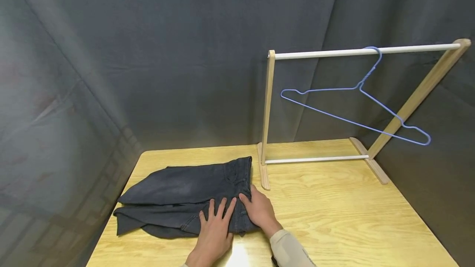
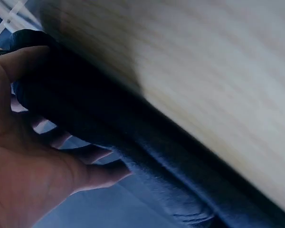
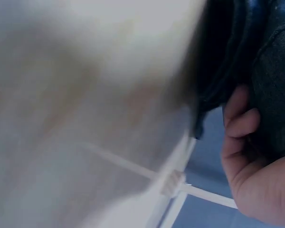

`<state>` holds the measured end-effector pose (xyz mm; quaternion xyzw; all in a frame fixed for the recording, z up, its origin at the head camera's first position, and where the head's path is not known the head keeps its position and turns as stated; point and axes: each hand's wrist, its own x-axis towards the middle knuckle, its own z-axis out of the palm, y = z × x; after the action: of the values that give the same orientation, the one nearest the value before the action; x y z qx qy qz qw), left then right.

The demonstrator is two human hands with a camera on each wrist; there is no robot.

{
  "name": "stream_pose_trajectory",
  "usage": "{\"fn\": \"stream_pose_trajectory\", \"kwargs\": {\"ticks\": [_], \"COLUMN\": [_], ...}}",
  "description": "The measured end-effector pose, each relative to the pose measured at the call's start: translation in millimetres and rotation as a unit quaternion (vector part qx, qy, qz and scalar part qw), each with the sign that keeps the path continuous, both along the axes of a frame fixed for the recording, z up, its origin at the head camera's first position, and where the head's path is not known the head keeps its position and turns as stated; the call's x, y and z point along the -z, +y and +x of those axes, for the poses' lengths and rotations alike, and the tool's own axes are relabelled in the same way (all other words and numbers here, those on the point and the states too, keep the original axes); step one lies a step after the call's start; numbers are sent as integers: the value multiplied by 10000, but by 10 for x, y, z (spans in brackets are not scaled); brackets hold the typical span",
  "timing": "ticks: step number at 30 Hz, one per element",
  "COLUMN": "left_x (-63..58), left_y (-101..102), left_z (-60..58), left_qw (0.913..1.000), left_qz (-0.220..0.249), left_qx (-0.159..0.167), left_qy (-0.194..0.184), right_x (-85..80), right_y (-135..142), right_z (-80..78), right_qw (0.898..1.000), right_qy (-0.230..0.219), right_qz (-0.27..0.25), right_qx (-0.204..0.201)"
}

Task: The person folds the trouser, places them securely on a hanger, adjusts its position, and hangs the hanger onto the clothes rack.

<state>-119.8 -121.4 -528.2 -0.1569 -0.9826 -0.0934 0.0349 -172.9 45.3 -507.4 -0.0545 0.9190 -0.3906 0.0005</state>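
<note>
A pair of dark jeans (image 1: 193, 184) lies on the table, waistband to the right and legs to the left. My left hand (image 1: 215, 234) rests on the near side of the jeans below the waist, its fingers spread and straight. In the left wrist view, the left hand (image 2: 33, 156) lies along the edge of the dark cloth (image 2: 133, 128). At the waistband, my right hand (image 1: 259, 209) grips the cloth, thumb on top. The right wrist view shows curled fingers of the right hand (image 3: 261, 185) against the denim (image 3: 275, 95); part of this hand is cut off.
A rack with wooden legs and a white rail (image 1: 319, 54) stands at the back right of the wooden table (image 1: 334, 217). From the rail hangs a blue wire hanger (image 1: 334, 89). Grey curtains (image 1: 204, 52) enclose the table behind and at both sides.
</note>
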Motion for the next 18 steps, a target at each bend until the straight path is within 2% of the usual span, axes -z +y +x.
{"fn": "stream_pose_trajectory", "kwargs": {"ticks": [4,7,12,16,18], "left_x": [-36,-65,-108,-137,-140], "left_y": [-67,-135,-254,-347,-383], "left_z": [8,5,-43,-76,-86], "left_qw": [9977,9949,9911,9883,9882], "left_qz": [663,942,917,753,689], "left_qx": [-94,-108,-242,-372,-309], "left_qy": [106,337,939,1272,1335], "right_x": [-163,-336,-575,-661,-677], "right_y": [6,31,141,269,345], "right_z": [9,33,86,163,217], "right_qw": [9990,9967,9929,9884,9870], "right_qy": [318,372,372,271,236], "right_qz": [-305,-686,-1114,-1496,-1591], "right_qx": [-107,-208,-176,-60,17]}}
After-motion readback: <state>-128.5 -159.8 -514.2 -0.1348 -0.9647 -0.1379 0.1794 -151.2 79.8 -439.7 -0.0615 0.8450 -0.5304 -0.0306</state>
